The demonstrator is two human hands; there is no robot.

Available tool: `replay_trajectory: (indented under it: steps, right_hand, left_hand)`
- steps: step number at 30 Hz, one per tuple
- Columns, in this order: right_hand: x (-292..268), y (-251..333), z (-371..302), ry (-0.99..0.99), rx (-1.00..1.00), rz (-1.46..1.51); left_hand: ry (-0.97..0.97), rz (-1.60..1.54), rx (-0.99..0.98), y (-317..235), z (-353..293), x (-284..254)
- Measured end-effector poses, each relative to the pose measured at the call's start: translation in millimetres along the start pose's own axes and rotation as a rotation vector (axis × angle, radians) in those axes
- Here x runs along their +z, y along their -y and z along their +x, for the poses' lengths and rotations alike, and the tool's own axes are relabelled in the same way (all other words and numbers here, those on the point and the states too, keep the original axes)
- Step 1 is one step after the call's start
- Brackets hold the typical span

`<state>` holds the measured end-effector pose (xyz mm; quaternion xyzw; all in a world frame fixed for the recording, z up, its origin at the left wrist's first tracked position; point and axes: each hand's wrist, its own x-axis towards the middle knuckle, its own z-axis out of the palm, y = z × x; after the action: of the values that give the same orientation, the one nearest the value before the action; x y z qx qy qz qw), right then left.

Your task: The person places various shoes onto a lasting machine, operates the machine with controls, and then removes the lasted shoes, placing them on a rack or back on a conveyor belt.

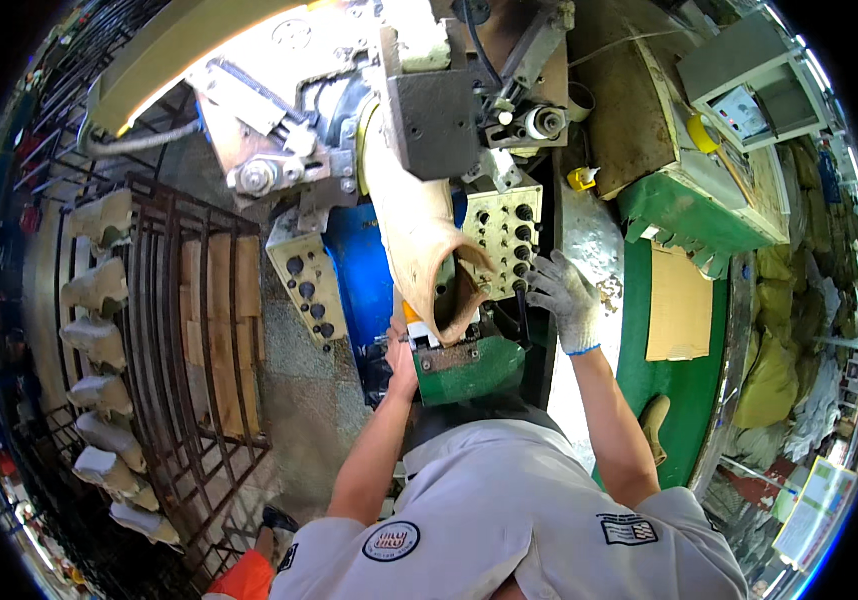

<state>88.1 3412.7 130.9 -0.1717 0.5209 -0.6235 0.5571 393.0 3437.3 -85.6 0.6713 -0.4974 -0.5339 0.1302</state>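
Note:
A tan boot upper [419, 240] sits in the machine [434, 120] in front of me, its open shaft facing me. My left hand [401, 362] is low at the left of the boot, beside the green metal cover [469, 370]; its fingers are partly hidden there, and I cannot make out whether they hold anything. My right hand [566, 302], in a grey knit glove with a blue cuff, is open with its fingers apart. It is nearest to the black lever [522, 315] and the right control panel [504, 235] with its black knobs.
A second knobbed panel [307, 285] and a blue cover [361, 270] flank the machine's left side. Further left stands a metal rack [164, 300] with several tan boot uppers [99, 285]. At right are a green bench [694, 215], a cardboard sheet [679, 300] and a single boot [655, 425].

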Motion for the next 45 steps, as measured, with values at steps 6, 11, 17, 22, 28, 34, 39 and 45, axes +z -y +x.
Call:
replay_trajectory:
  steps: [6, 11, 17, 22, 28, 34, 39, 45]
  right_hand:
    - [8, 8, -15, -0.009, 0.043, -0.074]
    - [32, 15, -14, 0.180, 0.054, -0.065]
    - [-15, 32, -44, 0.192, 0.042, -0.083]
    - [35, 52, -86, 0.392, 0.129, -0.119]
    - [79, 59, -95, 0.540, -0.138, -0.031]
    - [-100, 85, -44, 0.194, 0.071, 0.374]
    - [-278, 39, -64, -0.145, 0.233, 0.801]
    - [-543, -26, -148, -0.794, 0.004, 0.787]
  left_hand:
    - [0.017, 0.133, -0.139, -49, 19, -14]
    - [-0.003, 0.231, 0.081, 9, 12, -105]
    - [0.104, -0.067, -0.164, -136, -138, -186]
    - [-0.144, 0.055, -0.016, -230, -254, -208]
    - [-0.098, 0.407, 0.332, -362, -283, -113]
    - [-0.619, -0.032, 0.602, -332, -176, -82]
    - [-0.418, -0.145, 0.625, -274, -70, -105]
    - [-0.564, 0.510, 0.321, -328, -97, -73]
